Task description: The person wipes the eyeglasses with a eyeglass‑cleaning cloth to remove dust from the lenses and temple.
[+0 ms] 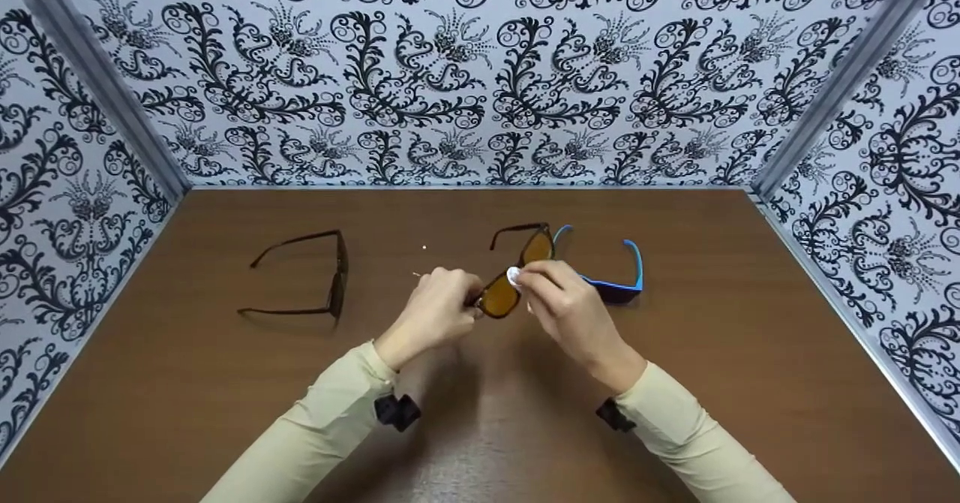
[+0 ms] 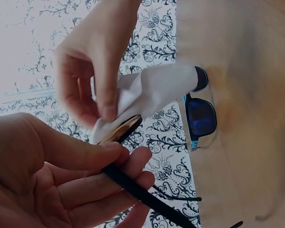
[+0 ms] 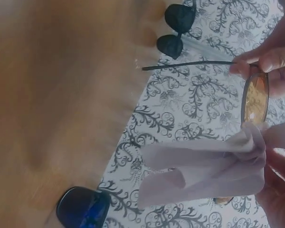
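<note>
Sunglasses with amber lenses (image 1: 499,298) are held above the table, their frame pinched at one corner by the left hand (image 1: 439,309). The right hand (image 1: 571,311) pinches a pale cloth (image 3: 204,166) against the lens area near the bridge; in the head view only a small white bit of cloth shows at the fingertips. From the left wrist view, the cloth (image 2: 154,88) drapes from the right hand (image 2: 92,61) over the lens edge, while the left thumb and fingers (image 2: 80,164) grip the frame beside the dark temple arm.
Dark sunglasses (image 1: 339,274) lie on the left of the brown table (image 1: 187,383). Blue-armed sunglasses (image 1: 619,291) lie behind the right hand. Two tiny pale specks are near the left hand. Patterned walls (image 1: 465,75) enclose the back and sides.
</note>
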Tool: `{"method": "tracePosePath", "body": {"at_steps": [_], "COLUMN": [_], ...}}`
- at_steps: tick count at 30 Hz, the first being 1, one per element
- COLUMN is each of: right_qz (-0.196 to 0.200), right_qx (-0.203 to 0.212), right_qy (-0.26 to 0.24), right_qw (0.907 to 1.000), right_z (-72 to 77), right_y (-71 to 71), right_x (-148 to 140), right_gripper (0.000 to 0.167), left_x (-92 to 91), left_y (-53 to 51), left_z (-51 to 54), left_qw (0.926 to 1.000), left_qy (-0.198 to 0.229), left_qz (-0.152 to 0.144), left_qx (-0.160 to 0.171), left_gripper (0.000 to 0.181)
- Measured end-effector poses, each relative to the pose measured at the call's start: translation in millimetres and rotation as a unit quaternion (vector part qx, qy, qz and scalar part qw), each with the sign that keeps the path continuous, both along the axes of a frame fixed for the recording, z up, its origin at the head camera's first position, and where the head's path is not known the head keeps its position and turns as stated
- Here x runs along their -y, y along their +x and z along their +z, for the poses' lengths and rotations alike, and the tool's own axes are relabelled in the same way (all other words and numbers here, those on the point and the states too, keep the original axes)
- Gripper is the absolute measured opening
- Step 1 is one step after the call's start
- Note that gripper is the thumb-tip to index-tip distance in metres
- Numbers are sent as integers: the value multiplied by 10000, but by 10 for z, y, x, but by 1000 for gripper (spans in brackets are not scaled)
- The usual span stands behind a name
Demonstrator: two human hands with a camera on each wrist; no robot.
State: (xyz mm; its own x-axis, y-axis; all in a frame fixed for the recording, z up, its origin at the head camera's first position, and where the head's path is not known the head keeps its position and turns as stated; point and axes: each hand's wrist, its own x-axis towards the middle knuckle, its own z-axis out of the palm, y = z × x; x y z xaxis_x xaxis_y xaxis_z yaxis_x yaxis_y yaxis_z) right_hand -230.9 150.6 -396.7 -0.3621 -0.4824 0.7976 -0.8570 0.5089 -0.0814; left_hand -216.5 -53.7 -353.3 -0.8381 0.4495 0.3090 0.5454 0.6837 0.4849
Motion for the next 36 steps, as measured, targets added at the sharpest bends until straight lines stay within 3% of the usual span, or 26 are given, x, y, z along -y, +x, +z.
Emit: {"method": "tracePosePath", "body": {"at_steps": [4,9,12,18,22,27,30,36], "right_qz": [117,564,398,-236,4,405,252,-275], "right_qx": [-246,-396,-336,-120,-74,-119,-125,-110], "right_qy": [61,648,764,275,245,687,762,368], "right_qw": [9996,9955,9957,9993,9997,9967,9967,9989], "right_z": [-2,-57,-84,-29,4,-53,-55,21], "right_y": [26,74,78,42,70,111,94,52], "right_x": [85,105,44,-20,62,92,46,3], "right_gripper": [28,15,12,21,19,19,17,13], "left_x": [-30,-27,-5,-12,-53,-55,-26,-10], "left_y": [0,-8,-4,22,39,36,29,33], "left_z": [-2,-21,-22,-12,-18,-53,-74,-96], "left_qw": [9999,9997,9998,9999,9997,9995,9996,9997], "left_qy": [-70,-80,-64,-118,-176,-213,-228,-229], "left_qz": [19,98,120,28,101,96,101,-48], "left_qx": [-146,-204,-128,-72,-141,-195,-125,50], "left_gripper": [15,19,17,16,20,22,20,13]}}
